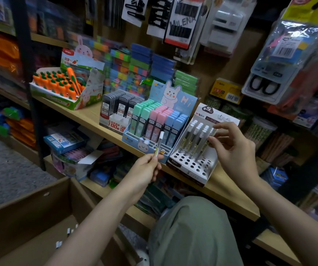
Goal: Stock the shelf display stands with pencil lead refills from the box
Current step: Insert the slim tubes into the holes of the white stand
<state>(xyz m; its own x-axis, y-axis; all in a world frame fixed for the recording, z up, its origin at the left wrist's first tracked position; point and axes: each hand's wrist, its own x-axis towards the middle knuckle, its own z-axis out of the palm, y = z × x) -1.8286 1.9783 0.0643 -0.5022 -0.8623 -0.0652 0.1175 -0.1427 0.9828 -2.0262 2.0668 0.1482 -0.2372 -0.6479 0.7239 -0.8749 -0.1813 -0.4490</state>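
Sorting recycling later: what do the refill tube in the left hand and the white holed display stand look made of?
Refill tube: seemingly clear glossy plastic, see-through body, opaque white cap. White holed display stand: likely printed matte cardboard, with folded edges and punched round holes. Left hand pinches the tube.

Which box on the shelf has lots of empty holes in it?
The white display stand on the right, by the right hand. Its front rows of round holes are empty; only the back rows hold lead refill tubes. The bunny stand has slots instead.
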